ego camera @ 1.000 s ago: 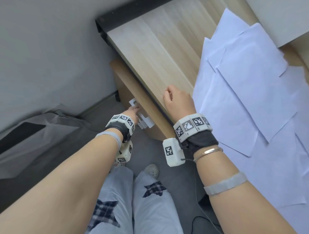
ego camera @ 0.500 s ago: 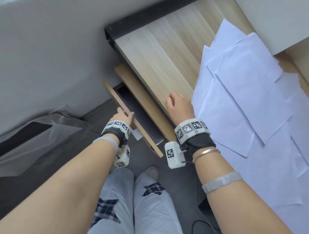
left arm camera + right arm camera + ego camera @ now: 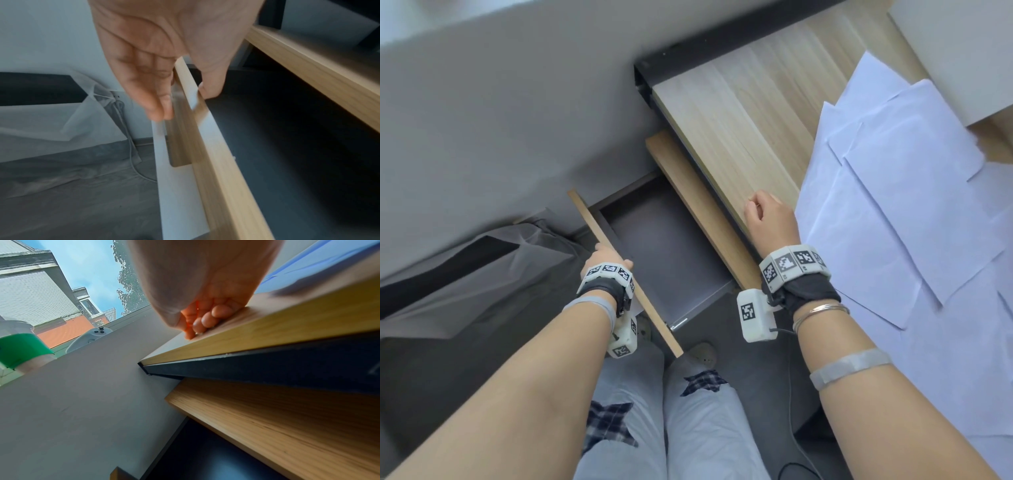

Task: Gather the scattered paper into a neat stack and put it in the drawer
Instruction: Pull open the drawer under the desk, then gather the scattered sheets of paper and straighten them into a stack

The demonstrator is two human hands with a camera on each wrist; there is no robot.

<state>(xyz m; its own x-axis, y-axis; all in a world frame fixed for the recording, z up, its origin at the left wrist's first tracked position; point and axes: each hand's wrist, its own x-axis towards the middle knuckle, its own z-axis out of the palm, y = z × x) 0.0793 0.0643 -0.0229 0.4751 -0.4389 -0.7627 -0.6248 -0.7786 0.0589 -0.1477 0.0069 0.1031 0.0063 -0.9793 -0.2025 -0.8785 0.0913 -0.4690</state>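
Several white paper sheets [image 3: 893, 212] lie scattered and overlapping on the right part of the light wooden desk [image 3: 739, 113]. Under the desk's left front, the drawer [image 3: 671, 246] stands pulled out, its dark grey bottom bare. My left hand [image 3: 609, 255] pinches the top edge of the wooden drawer front [image 3: 650, 308]; in the left wrist view the thumb is inside the drawer front [image 3: 216, 162] and the fingers [image 3: 158, 105] are outside, above its white handle [image 3: 180, 186]. My right hand [image 3: 767, 219] rests with curled fingers [image 3: 205, 319] on the desk edge [image 3: 287, 331], holding nothing, just left of the paper.
A white box [image 3: 955, 51] stands at the desk's back right. A grey cover [image 3: 482, 267] lies on the floor at left. My legs [image 3: 688, 428] are below the drawer. On the window sill stand a green-banded cup [image 3: 22, 350] and a white controller [image 3: 88, 337].
My left hand has pulled the drawer from shut to wide open, toward me and to the left. The right hand has stayed on the desk edge.
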